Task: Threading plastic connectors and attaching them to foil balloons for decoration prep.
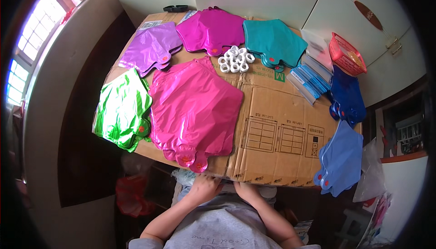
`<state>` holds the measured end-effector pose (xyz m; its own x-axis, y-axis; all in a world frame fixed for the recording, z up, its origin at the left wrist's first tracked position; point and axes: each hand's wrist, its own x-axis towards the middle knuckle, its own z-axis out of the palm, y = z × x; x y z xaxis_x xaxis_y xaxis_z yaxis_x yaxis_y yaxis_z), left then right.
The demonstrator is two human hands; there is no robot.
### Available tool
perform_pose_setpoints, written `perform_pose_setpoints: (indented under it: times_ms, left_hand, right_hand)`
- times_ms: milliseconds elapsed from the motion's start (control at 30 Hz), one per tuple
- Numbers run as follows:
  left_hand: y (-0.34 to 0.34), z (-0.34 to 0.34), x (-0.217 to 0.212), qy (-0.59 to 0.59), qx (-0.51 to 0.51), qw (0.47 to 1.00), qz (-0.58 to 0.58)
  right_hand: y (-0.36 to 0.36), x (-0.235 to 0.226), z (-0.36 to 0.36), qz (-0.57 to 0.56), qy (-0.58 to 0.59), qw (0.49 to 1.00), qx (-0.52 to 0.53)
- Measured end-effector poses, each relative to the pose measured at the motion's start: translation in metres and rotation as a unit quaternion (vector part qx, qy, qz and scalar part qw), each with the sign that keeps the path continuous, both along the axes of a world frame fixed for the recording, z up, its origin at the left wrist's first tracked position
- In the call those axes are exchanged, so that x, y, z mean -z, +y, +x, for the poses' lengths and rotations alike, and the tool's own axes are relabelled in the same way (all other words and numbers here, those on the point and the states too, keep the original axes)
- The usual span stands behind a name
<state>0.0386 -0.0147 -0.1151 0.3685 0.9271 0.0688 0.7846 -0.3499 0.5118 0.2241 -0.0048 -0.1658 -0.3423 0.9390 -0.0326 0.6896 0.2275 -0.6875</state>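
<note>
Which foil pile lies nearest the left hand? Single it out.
The large pink pile in front of the magenta one, its rounded tabs beyond the left hand. The green pile lies farther left, the others farther back or right.

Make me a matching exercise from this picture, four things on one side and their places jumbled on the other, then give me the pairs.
Things:
1. White rings
2. Red basket
3. Light-blue foil stack
4. Left hand

Places:
A. At the near right corner of the cardboard
B. Clustered just nearer than the magenta foil stack and teal foil stack
C. Just past the near edge of the large pink foil stack, toward the wearer
D. At the far right, close to the pale cabinet

Pairs: 1-B, 2-D, 3-A, 4-C
</note>
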Motion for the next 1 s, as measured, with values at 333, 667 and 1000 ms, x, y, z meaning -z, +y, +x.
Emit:
perform_pose_setpoints:
  times_ms: [333,667,1000]
  left_hand:
    - [0.002,0.0,0.003,-0.025,-0.024,0.998,-0.053]
    - [0.002,-0.003,0.001,-0.031,-0.03,0.998,-0.05]
    - [0.001,-0.026,-0.033,-0.24,-0.033,0.919,-0.312]
  right_hand:
    - [0.004,0.013,-0.007,-0.003,0.036,0.999,-0.006]
    - [-0.001,0.019,-0.009,-0.002,0.012,1.0,-0.01]
    - [-0.012,-0.046,-0.014,-0.114,0.254,0.96,0.003]
